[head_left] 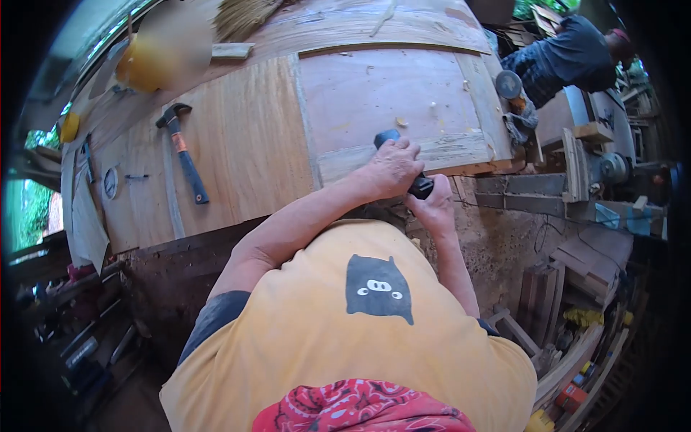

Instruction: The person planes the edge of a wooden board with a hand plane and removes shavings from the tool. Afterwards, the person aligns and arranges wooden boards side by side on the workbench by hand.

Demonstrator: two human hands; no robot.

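Gripping a probable hand plane (421,189) in left hand (397,168) and right hand (435,207), by the table (241,144) edge nearest the body. Seemingly smoothing the wooden strip (455,149); calling for level pressure next.

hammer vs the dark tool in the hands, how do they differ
The hammer lies untouched; the dark tool is held by the left hand and right hand. The hammer shows whole, the dark tool partly covered. The hammer is marked with orange; the dark tool shows none. Both have dark parts.

Left hand (393,168) curls ahead of right hand (435,209), apparently also closed.
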